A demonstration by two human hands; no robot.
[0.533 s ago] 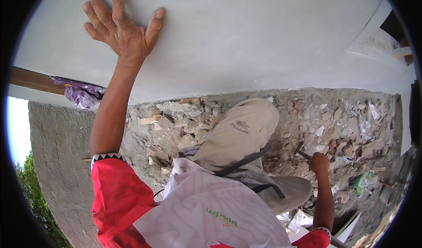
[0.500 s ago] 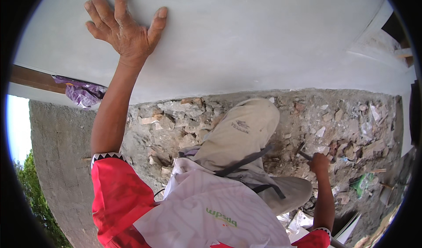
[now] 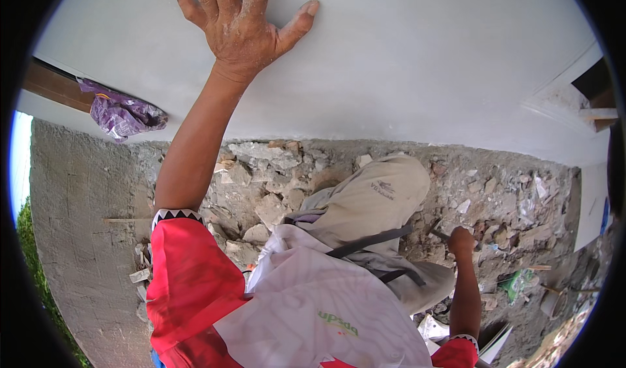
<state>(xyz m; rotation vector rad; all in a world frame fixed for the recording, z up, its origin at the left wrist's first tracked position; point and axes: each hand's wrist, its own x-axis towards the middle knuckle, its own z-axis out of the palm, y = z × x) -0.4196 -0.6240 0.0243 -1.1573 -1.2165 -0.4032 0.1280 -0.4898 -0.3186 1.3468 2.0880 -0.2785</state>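
My left hand (image 3: pixel 242 39) lies on a smooth pale grey wall (image 3: pixel 391 61), its fingers spread and the upper fingertips cut off by the picture's edge. Pale dust marks its skin. Low on the right, my right hand (image 3: pixel 462 241) is closed round the handle of a hammer-like tool (image 3: pixel 440 234). The tool's dark metal end points left over the rubble (image 3: pixel 495 202), close to my bent knee. My fingers hide part of the handle, and I cannot make out the exact shape of its head.
Broken stones and plaster (image 3: pixel 270 208) lie along the wall's foot. A crumpled purple plastic bag (image 3: pixel 127 114) sits at a brown-edged opening on the left. Green plastic (image 3: pixel 517 284) lies at right, with a scoop-like container (image 3: pixel 553 303) beyond it. Rough grey cement (image 3: pixel 85 224) spans the left.
My left hand has moved right across the wall, still spread flat. My right hand keeps its hold on the tool, slightly left of before. The whole view has shifted a little.
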